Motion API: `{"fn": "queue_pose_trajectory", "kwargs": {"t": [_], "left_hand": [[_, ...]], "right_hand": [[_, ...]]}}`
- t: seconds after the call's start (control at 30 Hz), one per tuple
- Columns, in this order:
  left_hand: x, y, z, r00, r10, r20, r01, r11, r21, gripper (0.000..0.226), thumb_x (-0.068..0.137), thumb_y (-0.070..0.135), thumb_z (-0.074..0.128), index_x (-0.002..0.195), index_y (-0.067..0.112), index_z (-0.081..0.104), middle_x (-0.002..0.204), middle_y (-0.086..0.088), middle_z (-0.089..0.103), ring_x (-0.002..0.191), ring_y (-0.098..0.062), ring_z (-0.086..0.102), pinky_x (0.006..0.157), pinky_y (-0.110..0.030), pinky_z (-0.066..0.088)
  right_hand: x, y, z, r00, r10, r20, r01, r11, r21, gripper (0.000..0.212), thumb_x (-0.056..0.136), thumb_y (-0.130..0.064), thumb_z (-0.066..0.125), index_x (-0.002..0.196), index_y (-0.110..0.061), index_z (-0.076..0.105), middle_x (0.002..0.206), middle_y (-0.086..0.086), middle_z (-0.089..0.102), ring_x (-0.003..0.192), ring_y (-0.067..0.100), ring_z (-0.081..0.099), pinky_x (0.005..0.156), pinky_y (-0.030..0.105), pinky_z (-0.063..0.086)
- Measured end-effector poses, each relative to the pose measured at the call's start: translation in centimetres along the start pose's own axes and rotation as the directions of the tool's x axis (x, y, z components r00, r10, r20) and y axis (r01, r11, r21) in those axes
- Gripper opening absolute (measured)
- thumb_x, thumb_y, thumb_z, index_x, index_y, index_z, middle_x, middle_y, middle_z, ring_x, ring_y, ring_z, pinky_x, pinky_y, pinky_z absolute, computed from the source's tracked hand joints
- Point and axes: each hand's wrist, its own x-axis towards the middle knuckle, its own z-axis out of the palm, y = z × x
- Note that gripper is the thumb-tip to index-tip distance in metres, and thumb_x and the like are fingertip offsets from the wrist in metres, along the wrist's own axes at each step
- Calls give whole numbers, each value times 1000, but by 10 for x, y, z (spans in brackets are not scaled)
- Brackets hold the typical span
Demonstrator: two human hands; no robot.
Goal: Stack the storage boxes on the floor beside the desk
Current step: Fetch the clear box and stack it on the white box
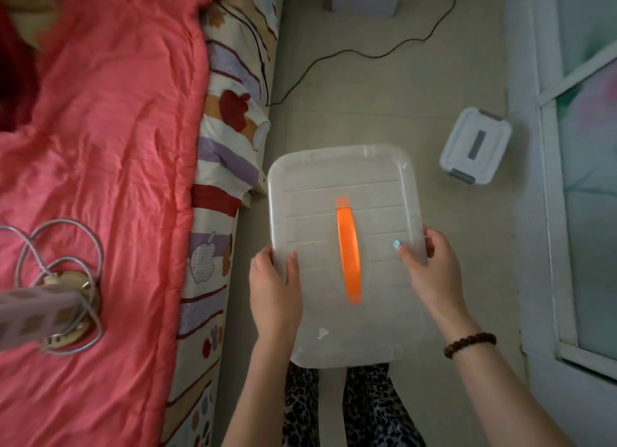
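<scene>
A large translucent white storage box [317, 213] with an orange handle [349, 249] on its lid is held above the floor in front of me. My left hand [275, 289] grips its left edge, thumb on the lid. My right hand [430, 266] grips its right edge, thumb on top and fingers curled round the rim. A smaller white storage box [475, 144] with grey clasps and a grey handle sits on the floor to the right, apart from the large one.
A bed with a pink quilt [100, 146] and a patterned sheet runs along the left. A power strip with coiled cable [50, 299] lies on the quilt. A black cord [367, 54] crosses the floor. A glass door frame [547, 213] stands at the right.
</scene>
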Motion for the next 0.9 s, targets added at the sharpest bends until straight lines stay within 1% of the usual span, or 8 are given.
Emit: {"fn": "queue_pose_trajectory", "kwargs": {"t": [0.23, 0.37, 0.53, 0.63, 0.7, 0.8, 0.87, 0.9], "left_hand": [[-19, 88, -83, 990, 131, -58, -133, 990, -35, 46, 92, 47, 45, 122, 12, 47, 115, -1, 54, 103, -18, 52, 83, -35, 45], [-33, 135, -129, 976, 203, -84, -208, 977, -53, 44, 93, 42, 46, 120, 8, 48, 115, -7, 53, 101, -23, 52, 80, -33, 43], [-56, 179, -181, 953, 268, -142, -280, 957, -71, 45, 94, 35, 48, 122, 0, 47, 118, -14, 53, 108, -29, 50, 84, -29, 37], [-66, 209, -207, 941, 304, -146, -321, 941, -109, 43, 94, 33, 48, 122, 1, 47, 117, -15, 52, 108, -30, 49, 83, -32, 38], [-73, 225, -226, 938, 319, -136, -335, 935, -119, 45, 94, 34, 47, 125, 2, 45, 121, -14, 52, 111, -30, 49, 86, -35, 39], [-81, 249, -252, 915, 380, -136, -395, 912, -108, 42, 94, 35, 47, 118, 1, 47, 115, -15, 53, 106, -32, 50, 85, -38, 39], [-85, 268, -268, 901, 412, -137, -425, 901, -88, 41, 93, 35, 48, 113, -1, 48, 112, -18, 53, 103, -33, 50, 82, -37, 38], [-87, 277, -275, 895, 424, -138, -436, 897, -76, 41, 93, 35, 48, 112, -1, 48, 111, -18, 53, 102, -34, 50, 81, -37, 37]], "right_hand": [[-44, -95, -65, 992, -83, -95, 89, 994, 65, 54, 83, -37, 68, 129, -14, 52, 123, 5, 61, 111, 20, 58, 94, 36, 48], [-70, -142, -101, 981, -139, -136, 155, 982, 112, 44, 84, -34, 68, 123, -16, 56, 113, 0, 63, 100, 13, 60, 79, 21, 44], [-105, -192, -141, 963, -190, -190, 218, 966, 140, 50, 85, -35, 67, 128, -15, 53, 112, -6, 58, 105, 13, 56, 87, 26, 43], [-114, -224, -169, 950, -254, -183, 275, 956, 104, 57, 86, -37, 65, 134, -10, 49, 129, -2, 55, 121, 18, 51, 102, 34, 42], [-122, -243, -188, 942, -281, -186, 298, 952, 71, 61, 85, -37, 65, 137, -10, 46, 134, 3, 53, 124, 20, 49, 103, 36, 41], [-139, -267, -212, 930, -305, -204, 321, 946, 48, 64, 85, -39, 65, 139, -11, 43, 135, 3, 53, 122, 18, 50, 95, 27, 40], [-148, -282, -229, 918, -328, -223, 344, 938, 37, 61, 85, -41, 65, 135, -11, 47, 129, 3, 56, 109, 13, 56, 87, 22, 42], [-153, -289, -237, 911, -342, -229, 357, 934, 25, 57, 85, -42, 64, 131, -11, 50, 125, 3, 59, 103, 11, 58, 84, 23, 46]]}}
